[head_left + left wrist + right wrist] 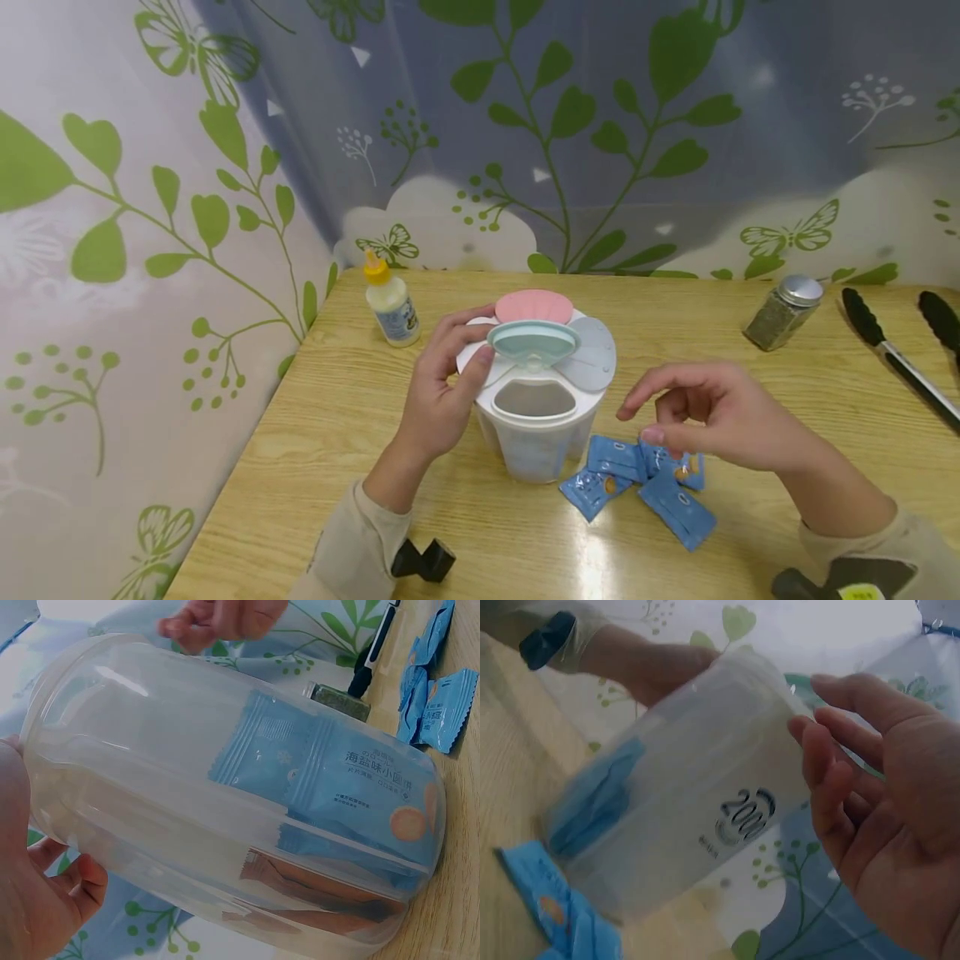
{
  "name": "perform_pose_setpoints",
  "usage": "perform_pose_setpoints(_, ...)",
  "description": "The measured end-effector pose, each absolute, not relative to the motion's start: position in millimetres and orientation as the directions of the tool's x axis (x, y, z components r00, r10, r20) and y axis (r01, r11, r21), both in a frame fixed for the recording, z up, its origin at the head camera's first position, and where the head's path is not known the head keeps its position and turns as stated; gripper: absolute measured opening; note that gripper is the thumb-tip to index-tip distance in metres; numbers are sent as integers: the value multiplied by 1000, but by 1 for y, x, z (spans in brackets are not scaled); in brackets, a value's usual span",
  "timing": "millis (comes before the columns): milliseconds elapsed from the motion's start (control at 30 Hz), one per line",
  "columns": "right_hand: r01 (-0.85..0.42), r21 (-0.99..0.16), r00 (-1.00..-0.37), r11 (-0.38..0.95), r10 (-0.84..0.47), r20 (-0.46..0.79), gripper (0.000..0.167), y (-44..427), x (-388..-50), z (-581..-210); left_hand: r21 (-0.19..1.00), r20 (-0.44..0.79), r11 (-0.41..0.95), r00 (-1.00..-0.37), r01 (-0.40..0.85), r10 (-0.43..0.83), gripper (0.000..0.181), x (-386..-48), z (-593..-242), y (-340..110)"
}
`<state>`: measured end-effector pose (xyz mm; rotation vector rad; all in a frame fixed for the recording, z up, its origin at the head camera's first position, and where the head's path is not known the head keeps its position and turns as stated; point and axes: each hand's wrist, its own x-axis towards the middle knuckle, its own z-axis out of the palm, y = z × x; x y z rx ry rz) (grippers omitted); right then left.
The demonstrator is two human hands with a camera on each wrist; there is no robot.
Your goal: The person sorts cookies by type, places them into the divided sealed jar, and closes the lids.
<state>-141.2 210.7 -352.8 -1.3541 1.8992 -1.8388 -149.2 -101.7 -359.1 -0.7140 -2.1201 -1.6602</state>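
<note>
A clear plastic storage container (535,450) stands upright on the table, its white lid divided into coloured flaps. The green flap (534,343) is raised, and an opening shows in front of it. My left hand (444,387) grips the lid's left edge, thumb near the green flap. Blue snack packets (360,787) and brown-wrapped ones (322,889) lie inside, seen from the left wrist. Several more blue packets (678,508) are piled on the table right of the container. Above that pile hovers my right hand (723,417), fingers loosely bent and holding nothing.
At the back left stands a glue-like bottle (393,308) with a yellow cap. A glass jar (783,312) of dried herbs is at the back right, beside black-tipped tongs (896,354). A patterned curtain (480,208) closes off the table's back and left.
</note>
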Motion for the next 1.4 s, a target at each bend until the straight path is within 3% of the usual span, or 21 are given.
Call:
perform_pose_setpoints(400, -282, -957, -562, 74, -821, 102, 31, 233, -138, -395, 787, 569, 171, -804, 593, 172, 24, -149, -358, -99)
perform_pose_setpoints(633, -282, -956, -442, 80, -895, 56, 37, 249, -142, -416, 785, 569, 175, -803, 594, 176, 24, -150, -357, -98)
perform_pose_setpoints(767, -301, -948, -416, 107, -909, 29, 40, 256, -145, -427, 786, 564, 180, -806, 591, 178, 24, -150, -358, -99)
perform_pose_setpoints(1067, -482, -855, -445, 192, -894, 50, 40, 258, -142, -432, 785, 563, 192, -808, 589, 175, 24, -149, -357, -100)
perform_pose_setpoints(1233, -490, -833, -474, 257, -881, 7, 36, 254, -138, -427, 781, 574, 178, -801, 598, 172, 24, -149, -357, -101)
perform_pose_setpoints(1400, -458, -828, -551, 325, -834, -23, 40, 252, -136, -424, 784, 570, 181, -804, 594, 171, 23, -149, -358, -102)
